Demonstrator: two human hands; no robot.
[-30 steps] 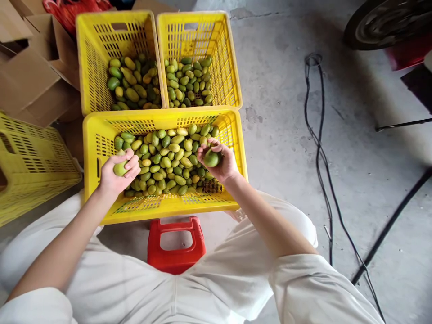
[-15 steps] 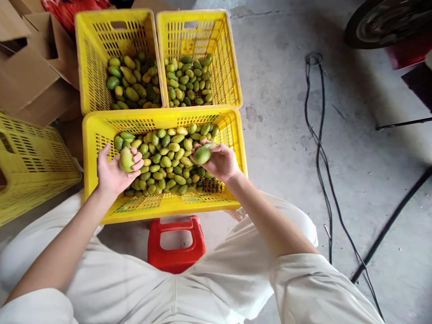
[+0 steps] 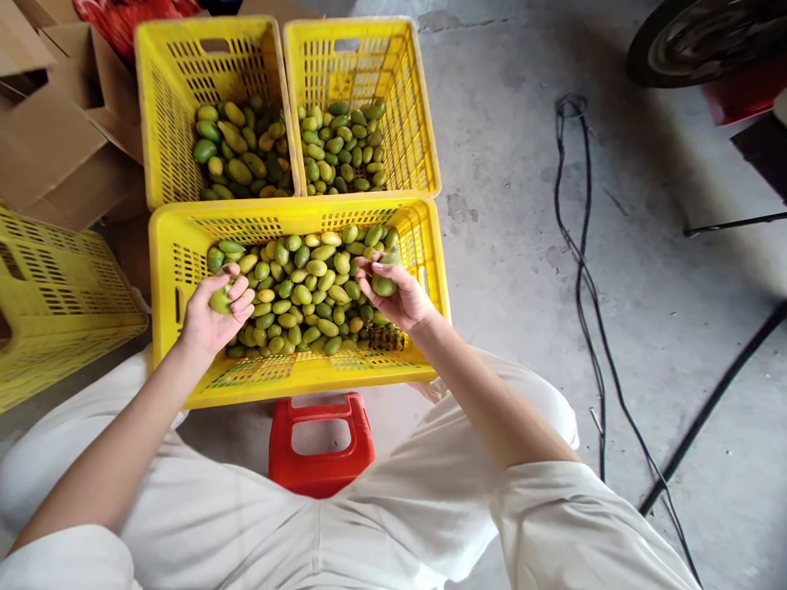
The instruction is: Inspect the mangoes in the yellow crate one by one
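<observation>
Hands (image 3: 402, 301) around green fruits (image 3: 384, 285), smooth, rounded, partly hidden

No text, label, brand, number or sign can be read anywhere. On the far wall of the yellow slotted plastic crate (image 3: 406, 115) at upper centre, a small solid panel (image 3: 341, 84) carries dark marks too blurred to make out. The brown cardboard boxes (image 3: 58, 156) at upper left and the black rubber tyre (image 3: 640, 64) at upper right show nothing legible.
</observation>
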